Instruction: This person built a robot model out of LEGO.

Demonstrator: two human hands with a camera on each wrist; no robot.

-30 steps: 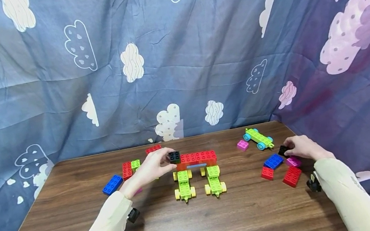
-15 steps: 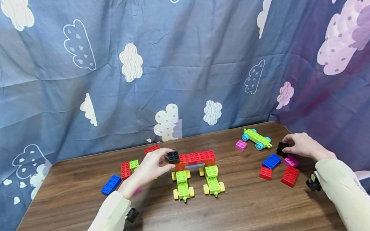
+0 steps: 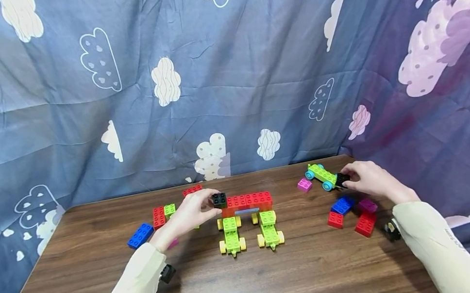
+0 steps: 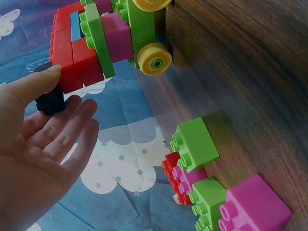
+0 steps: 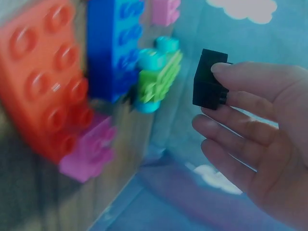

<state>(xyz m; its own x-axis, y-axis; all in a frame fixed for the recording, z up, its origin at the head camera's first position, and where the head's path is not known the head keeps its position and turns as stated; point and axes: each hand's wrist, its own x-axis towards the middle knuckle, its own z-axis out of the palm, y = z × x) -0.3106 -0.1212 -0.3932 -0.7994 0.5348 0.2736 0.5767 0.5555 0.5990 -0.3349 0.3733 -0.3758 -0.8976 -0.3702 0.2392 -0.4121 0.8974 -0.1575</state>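
In the head view my left hand [image 3: 193,211] pinches a black toy brick [image 3: 219,199] between thumb and fingers, at the left end of a row of red bricks [image 3: 250,201]. Whether the black brick is joined to that row I cannot tell. The red row sits on a raised build over two lime wheeled bases [image 3: 231,237] with yellow wheels; a blue piece [image 4: 75,26] shows in it. At the right, my right hand [image 3: 373,181] holds another black brick [image 5: 208,79] above the table, near a lime base with blue wheels [image 3: 321,173].
Below the right hand lie a blue brick [image 3: 342,205], red bricks [image 3: 365,224] and a magenta brick [image 3: 367,205]. A pink brick [image 3: 304,185] stands near the blue-wheeled base. Left of the build are blue [image 3: 141,235], red and green bricks. A cloud-patterned curtain [image 3: 142,104] hangs behind the table.
My right hand has lifted its black brick off the right-hand pile and carried it leftward. The left hand stays at the red row with its black brick.
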